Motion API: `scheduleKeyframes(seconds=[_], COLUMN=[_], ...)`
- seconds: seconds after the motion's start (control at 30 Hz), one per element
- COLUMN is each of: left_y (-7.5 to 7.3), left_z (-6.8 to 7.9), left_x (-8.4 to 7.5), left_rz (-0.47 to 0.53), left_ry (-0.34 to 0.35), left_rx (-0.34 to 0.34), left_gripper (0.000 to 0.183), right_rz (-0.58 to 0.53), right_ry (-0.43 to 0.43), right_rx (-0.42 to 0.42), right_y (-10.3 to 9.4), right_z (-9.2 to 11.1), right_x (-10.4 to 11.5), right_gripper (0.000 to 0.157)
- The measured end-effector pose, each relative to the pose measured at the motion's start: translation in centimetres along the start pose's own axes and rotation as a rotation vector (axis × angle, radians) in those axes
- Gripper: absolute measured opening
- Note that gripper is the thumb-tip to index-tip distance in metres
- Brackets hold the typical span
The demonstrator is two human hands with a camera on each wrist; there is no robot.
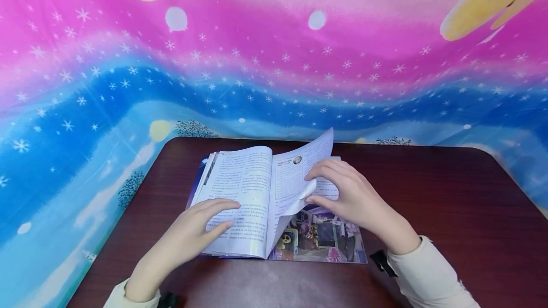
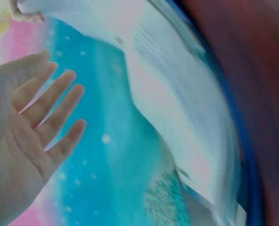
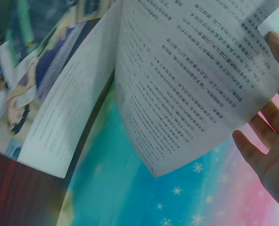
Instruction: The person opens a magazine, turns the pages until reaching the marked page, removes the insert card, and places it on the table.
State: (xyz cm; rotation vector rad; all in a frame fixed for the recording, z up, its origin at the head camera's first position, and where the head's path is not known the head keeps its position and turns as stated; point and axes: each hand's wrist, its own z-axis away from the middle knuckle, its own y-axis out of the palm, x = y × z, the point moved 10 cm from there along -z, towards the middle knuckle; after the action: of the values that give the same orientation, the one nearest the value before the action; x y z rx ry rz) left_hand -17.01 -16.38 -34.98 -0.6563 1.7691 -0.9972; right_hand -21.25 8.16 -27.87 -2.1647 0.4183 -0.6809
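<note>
An open magazine lies on the table, its left side showing pages of dense print. My left hand is over the lower part of that left side, fingers extended; the left wrist view shows the same hand with its fingers spread and nothing in the palm. On the other side, a printed page stands lifted and bent, its lower edge curling. My right hand pinches this page at its outer edge between thumb and fingers. In the right wrist view the raised page partly hides the fingers.
Under the lifted page shows a colourful picture page with figures. The dark reddish-brown table stretches to the right. Behind it hangs a pink and blue cloth with snowflakes. Both wrists wear black straps at the light sleeves.
</note>
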Motion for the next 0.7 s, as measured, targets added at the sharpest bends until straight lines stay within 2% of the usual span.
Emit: scheduleKeyframes(seconds=[0.2, 0.37, 0.53, 0.7], left_y=[-1.0, -1.2, -1.3, -1.4], left_z=[-1.0, -1.6, -2.0, -2.0], left_x=[-4.9, -8.0, -10.0, -11.3], left_rz=[0.047, 0.082, 0.116, 0.150], left_ry=[0.222, 0.384, 0.484, 0.549], left_rx=[-0.130, -0.220, -0.272, -0.307], left_gripper=[0.041, 0.049, 0.057, 0.059], right_rz=[-0.011, -0.017, -0.033, -0.041], right_ry=[-0.029, -0.054, -0.073, -0.074], right_rx=[-0.016, -0.028, -0.039, -0.036], right_y=[0.1, 0.2, 0.2, 0.3], right_z=[-0.9, -1.4, -1.7, -2.0], right_x=[1.2, 2.1, 2.9, 3.5], right_gripper=[0.043, 0.044, 0.045, 0.045])
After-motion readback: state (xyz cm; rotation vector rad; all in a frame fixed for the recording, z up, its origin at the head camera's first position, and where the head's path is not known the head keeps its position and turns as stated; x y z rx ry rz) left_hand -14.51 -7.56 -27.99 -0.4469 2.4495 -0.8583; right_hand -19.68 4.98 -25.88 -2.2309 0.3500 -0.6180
